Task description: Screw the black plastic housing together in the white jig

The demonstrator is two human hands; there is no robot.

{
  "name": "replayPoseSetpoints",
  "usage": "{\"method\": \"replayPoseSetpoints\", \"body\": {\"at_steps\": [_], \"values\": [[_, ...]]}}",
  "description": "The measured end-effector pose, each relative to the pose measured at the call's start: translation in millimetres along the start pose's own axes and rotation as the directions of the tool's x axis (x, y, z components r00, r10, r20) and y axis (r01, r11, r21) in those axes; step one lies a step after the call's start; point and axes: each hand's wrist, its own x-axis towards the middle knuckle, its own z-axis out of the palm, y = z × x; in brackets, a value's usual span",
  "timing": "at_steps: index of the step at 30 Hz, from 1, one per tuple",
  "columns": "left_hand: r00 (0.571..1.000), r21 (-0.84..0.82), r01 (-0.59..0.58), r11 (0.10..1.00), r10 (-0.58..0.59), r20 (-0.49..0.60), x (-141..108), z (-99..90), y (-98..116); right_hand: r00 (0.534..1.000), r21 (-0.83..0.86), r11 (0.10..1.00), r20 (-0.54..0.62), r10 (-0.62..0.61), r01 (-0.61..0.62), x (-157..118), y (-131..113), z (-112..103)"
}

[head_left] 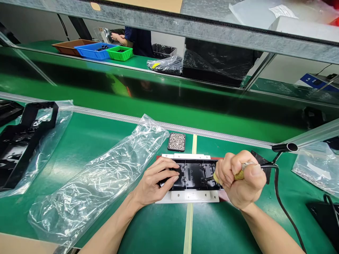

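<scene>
A black plastic panel with moulded posts and ribs lies in a white fixture on the green bench. My left hand rests over the panel's left end, its fingers stretched out and slightly apart, with the thumb below them. Wrapped around the yellowish handle of a corded soldering iron, my right hand is closed, thumb uppermost. The iron's dark tip points left and down onto the right part of the panel. What lies under my left palm is hidden.
A small black tray of tiny metal pieces stands behind the fixture. Clear plastic bagging and a black frame part lie left. Right are a black tubular holder, the iron's cord and a bag. Beyond the divider, a person works near bins.
</scene>
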Motion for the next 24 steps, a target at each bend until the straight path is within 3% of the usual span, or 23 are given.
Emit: {"method": "replayPoseSetpoints", "body": {"at_steps": [24], "values": [[1.0,-0.029,0.0,1.0,0.001,0.013,-2.9,0.3,-2.8,1.0,0.018,1.0,-0.03,0.01,-0.01,-0.4,0.8,0.5]]}}
